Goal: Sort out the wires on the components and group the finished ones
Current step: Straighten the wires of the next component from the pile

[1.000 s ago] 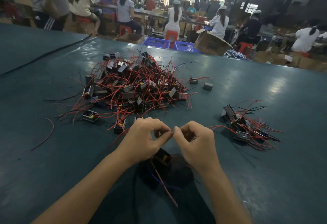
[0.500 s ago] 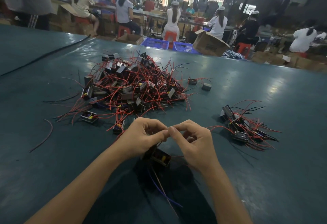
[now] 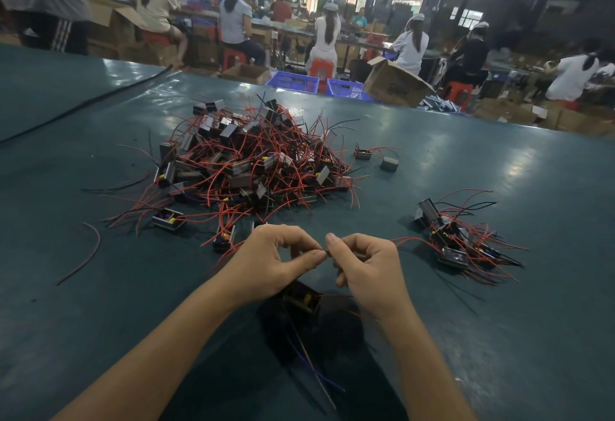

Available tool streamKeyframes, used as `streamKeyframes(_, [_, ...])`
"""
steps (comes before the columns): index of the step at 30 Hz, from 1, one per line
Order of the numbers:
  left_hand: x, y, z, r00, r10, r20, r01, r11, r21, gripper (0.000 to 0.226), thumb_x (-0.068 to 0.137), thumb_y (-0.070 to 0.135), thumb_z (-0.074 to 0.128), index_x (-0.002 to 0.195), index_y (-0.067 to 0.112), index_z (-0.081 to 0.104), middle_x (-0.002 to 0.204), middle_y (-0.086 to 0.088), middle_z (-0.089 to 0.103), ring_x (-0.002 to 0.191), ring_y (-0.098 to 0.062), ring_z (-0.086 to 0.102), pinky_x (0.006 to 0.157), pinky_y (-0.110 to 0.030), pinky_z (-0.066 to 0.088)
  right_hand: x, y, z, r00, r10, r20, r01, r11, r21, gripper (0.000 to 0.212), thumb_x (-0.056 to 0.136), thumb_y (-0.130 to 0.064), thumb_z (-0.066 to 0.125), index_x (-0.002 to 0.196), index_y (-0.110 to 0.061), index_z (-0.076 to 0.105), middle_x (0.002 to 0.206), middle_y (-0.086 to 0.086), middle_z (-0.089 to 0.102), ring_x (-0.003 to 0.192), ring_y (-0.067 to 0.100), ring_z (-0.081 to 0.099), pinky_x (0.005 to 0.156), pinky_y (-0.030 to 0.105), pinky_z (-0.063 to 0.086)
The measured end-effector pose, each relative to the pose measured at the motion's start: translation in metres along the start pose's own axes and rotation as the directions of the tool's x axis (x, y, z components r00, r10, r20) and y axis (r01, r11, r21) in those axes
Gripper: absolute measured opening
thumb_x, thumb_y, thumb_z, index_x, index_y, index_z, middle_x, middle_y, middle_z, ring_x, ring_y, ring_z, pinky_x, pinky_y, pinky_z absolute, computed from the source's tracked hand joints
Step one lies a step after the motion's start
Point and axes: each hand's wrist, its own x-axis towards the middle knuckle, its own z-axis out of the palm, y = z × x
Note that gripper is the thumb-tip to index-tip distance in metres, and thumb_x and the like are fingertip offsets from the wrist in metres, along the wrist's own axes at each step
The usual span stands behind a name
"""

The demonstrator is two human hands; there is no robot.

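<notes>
My left hand (image 3: 278, 259) and my right hand (image 3: 364, 269) meet above the table, each pinching thin wire ends between thumb and forefinger. Below them hangs a small black component (image 3: 301, 299) with a yellow part, its red and blue wires trailing toward me. A big tangled pile of components (image 3: 246, 162) with red and black wires lies beyond my hands. A smaller group of components (image 3: 456, 241) sits on the table to the right of my right hand.
The dark green table (image 3: 499, 337) stretches around both piles. Loose red wire (image 3: 85, 257) lies at the left. Two stray components (image 3: 376, 157) rest right of the big pile. Behind the table's far edge are blue crates (image 3: 293, 82), cardboard boxes and seated people.
My hands have stayed close together, working the wire ends; the thumbs parted a little and the component below shifted slightly. Both piles are unchanged.
</notes>
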Motion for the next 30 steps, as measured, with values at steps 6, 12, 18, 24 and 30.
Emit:
streamKeyframes(6, [0.0, 0.002, 0.0, 1.0, 0.0, -0.001, 0.0, 1.0, -0.018, 0.008, 0.085, 0.013, 0.073, 0.082, 0.021, 0.074, 0.068, 0.014, 0.065, 0.069, -0.01, 0.059, 0.071, -0.028, 0.048, 0.001, 0.003, 0.006, 0.998, 0.024, -0.064, -0.021, 0.999, 0.048, 0.037, 0.091, -0.017, 0.068, 0.054, -0.018, 0.064, 0.047, -0.003, 0.052, 0.038, 0.009, 0.049, 0.041, 0.02, 0.038])
streamKeyframes(12, [0.001, 0.002, -0.004, 0.999, -0.049, -0.006, 0.049, 0.997, -0.064, 0.012, 0.088, 0.02, 0.07, 0.078, 0.026, 0.073, 0.07, 0.01, 0.07, 0.069, -0.008, 0.064, 0.071, -0.023, 0.049, -0.005, 0.0, 0.005, 0.965, -0.242, -0.098, 0.227, 0.963, -0.143, 0.014, 0.089, -0.021, 0.07, 0.076, -0.026, 0.068, 0.064, -0.008, 0.064, 0.051, 0.015, 0.056, 0.046, 0.028, 0.045])
streamKeyframes(18, [0.002, 0.001, -0.006, 0.998, -0.063, -0.015, 0.061, 0.994, -0.091, 0.014, 0.089, 0.018, 0.07, 0.079, 0.028, 0.072, 0.07, 0.01, 0.071, 0.067, -0.002, 0.064, 0.069, -0.017, 0.048, -0.002, 0.003, 0.001, 0.922, -0.384, -0.04, 0.371, 0.91, -0.186, 0.008, 0.086, -0.014, 0.068, 0.088, -0.014, 0.075, 0.078, -0.008, 0.062, 0.054, 0.006, 0.053, 0.048, 0.013, 0.036])
streamKeyframes(24, [0.001, 0.0, -0.006, 0.998, -0.069, 0.012, 0.07, 0.993, -0.095, 0.014, 0.089, 0.022, 0.069, 0.079, 0.032, 0.072, 0.072, 0.009, 0.071, 0.07, -0.005, 0.065, 0.074, -0.024, 0.05, -0.001, 0.007, -0.002, 0.941, -0.337, 0.045, 0.337, 0.912, -0.233, 0.007, 0.089, -0.012, 0.068, 0.09, -0.017, 0.074, 0.075, -0.008, 0.063, 0.055, 0.008, 0.054, 0.047, 0.016, 0.038])
streamKeyframes(30, [0.001, -0.001, -0.004, 0.999, -0.046, -0.012, 0.045, 0.998, -0.047, 0.008, 0.087, 0.023, 0.071, 0.082, 0.028, 0.074, 0.074, 0.009, 0.072, 0.072, -0.007, 0.067, 0.072, -0.024, 0.052, -0.002, 0.007, -0.003, 0.985, -0.159, 0.073, 0.17, 0.964, -0.202, 0.013, 0.093, -0.019, 0.064, 0.08, -0.017, 0.066, 0.061, -0.007, 0.057, 0.055, 0.025, 0.052, 0.049, 0.042, 0.045])
